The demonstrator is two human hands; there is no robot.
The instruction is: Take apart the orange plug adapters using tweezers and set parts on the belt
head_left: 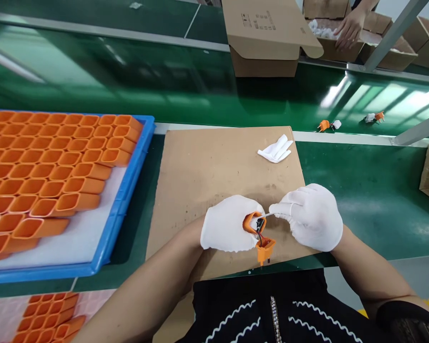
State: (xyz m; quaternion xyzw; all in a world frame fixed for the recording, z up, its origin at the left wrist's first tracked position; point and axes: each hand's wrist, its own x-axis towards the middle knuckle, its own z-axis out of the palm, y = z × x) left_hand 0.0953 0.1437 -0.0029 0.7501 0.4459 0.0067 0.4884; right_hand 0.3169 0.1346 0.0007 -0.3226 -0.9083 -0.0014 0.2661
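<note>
My left hand (232,224), in a white glove, is closed around an orange plastic housing (248,223) with its opening toward my right. Inside that opening a dark component with wires shows. From it the wires run down to an orange plug piece (265,250) hanging below, its prongs pointing toward me. My right hand (309,216), gloved too, pinches a thin, light-coloured stick-like tool (268,215) whose tip reaches the housing's opening. The tool's other end is hidden in my fingers. Both hands are over a cardboard sheet (200,166).
A blue tray (127,195) at left holds many orange housings (53,171). A crumpled white glove (277,148) lies on the cardboard. Two small wired plug assemblies (329,125) sit far right. Beyond stand a carton (264,33) and open boxes, where another person's hand (352,26) reaches in.
</note>
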